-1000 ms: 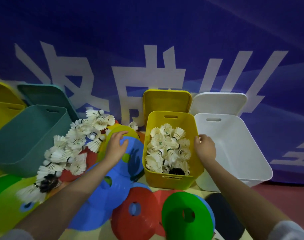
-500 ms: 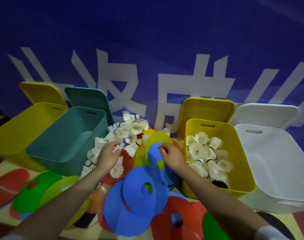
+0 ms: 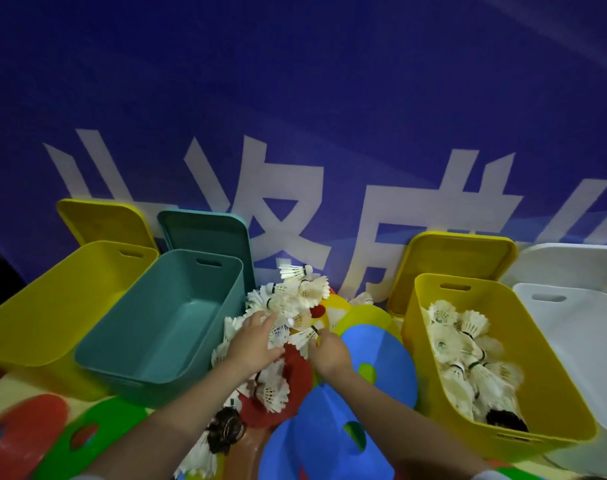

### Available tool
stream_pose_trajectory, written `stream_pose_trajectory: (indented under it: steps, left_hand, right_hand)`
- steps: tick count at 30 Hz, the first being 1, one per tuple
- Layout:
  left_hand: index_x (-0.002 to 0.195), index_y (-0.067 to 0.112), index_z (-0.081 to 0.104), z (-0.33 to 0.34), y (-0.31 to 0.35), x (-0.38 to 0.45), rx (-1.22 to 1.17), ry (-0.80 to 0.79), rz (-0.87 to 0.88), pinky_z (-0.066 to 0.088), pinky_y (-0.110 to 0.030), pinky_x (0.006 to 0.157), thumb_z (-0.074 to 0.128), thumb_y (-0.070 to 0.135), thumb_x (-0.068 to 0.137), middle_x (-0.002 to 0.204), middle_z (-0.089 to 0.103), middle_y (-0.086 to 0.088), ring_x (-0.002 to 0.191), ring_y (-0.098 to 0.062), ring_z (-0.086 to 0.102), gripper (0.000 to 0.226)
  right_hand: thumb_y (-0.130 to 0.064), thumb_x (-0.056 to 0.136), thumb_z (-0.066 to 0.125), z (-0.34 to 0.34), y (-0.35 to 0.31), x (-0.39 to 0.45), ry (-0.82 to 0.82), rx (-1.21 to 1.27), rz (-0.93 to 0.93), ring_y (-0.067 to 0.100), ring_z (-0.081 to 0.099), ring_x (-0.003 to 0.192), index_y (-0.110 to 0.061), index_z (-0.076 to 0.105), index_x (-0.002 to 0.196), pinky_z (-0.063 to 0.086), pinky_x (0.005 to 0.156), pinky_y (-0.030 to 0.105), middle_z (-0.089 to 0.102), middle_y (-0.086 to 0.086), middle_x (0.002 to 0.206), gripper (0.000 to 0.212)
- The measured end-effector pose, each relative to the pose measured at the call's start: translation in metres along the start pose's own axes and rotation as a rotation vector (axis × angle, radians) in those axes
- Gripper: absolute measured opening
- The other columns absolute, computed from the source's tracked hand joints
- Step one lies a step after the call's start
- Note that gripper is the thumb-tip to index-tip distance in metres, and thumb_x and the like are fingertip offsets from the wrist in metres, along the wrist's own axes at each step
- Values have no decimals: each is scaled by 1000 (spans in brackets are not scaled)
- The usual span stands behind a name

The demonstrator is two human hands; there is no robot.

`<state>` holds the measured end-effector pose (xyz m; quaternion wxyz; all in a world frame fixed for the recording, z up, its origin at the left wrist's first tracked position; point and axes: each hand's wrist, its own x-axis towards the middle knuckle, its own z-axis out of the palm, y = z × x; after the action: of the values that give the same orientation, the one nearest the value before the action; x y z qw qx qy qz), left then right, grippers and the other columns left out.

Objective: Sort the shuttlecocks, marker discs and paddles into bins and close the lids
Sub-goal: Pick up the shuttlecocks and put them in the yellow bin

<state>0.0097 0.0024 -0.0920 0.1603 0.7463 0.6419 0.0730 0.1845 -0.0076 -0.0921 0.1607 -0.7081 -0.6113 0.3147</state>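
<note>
From the head view, the left hand [image 3: 255,344] lies spread on the shuttlecock pile [image 3: 288,306], just right of the teal bin [image 3: 149,341]. The right hand [image 3: 329,349] pinches one shuttlecock [image 3: 303,336] from that pile. Far beyond the teal bin, the yellow bin [image 3: 554,375] holds more shuttlecocks.

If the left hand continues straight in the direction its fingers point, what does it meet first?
Probably the shuttlecock pile: the left hand points up and slightly right, fingertips already at its white feathers. Depth there is unclear.

banner [image 3: 295,98] | large white Chinese characters, cut off | not legible
</note>
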Motion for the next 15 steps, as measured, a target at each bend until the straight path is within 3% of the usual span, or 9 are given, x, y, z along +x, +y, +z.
stream_pose_trajectory:
  steps: [4, 6, 10, 15]
  left_hand:
    - [150, 26, 18, 9, -18, 19, 102, -26, 109, 24, -36, 115, 64, 42, 82, 155, 18, -4, 142, -22, 20, 84]
    - [149, 27, 22, 12, -23, 27, 110, -14, 154, 26, -35, 114, 64, 39, 83, 153, 23, -1, 140, -20, 25, 79]
    - [147, 30, 27, 15, -32, 36, 40, 39, 218, 34, -30, 107, 59, 36, 84, 144, 33, 4, 130, -16, 37, 70]
    - [148, 28, 22, 18, -42, 31, 59, 23, 260, 32, -32, 107, 58, 50, 83, 146, 32, 4, 131, -17, 36, 77]
  right_hand:
    - [-24, 98, 42, 11, -14, 13, -25, -6, 81, 31, 54, 112, -3, 46, 126, 44, 83, 31, 55, 16, 125, 35]
    - [-25, 97, 43, 19, -17, 23, -7, -3, 141, 32, 54, 114, 0, 35, 133, 43, 82, 32, 50, 19, 130, 45]
    - [-35, 98, 44, 34, -24, 43, 32, -32, 248, 34, 50, 122, 2, 16, 145, 45, 93, 36, 32, 24, 145, 66]
    - [-31, 94, 54, 45, -28, 54, 133, 125, 311, 35, 51, 121, -1, 24, 142, 45, 93, 37, 42, 19, 140, 65]
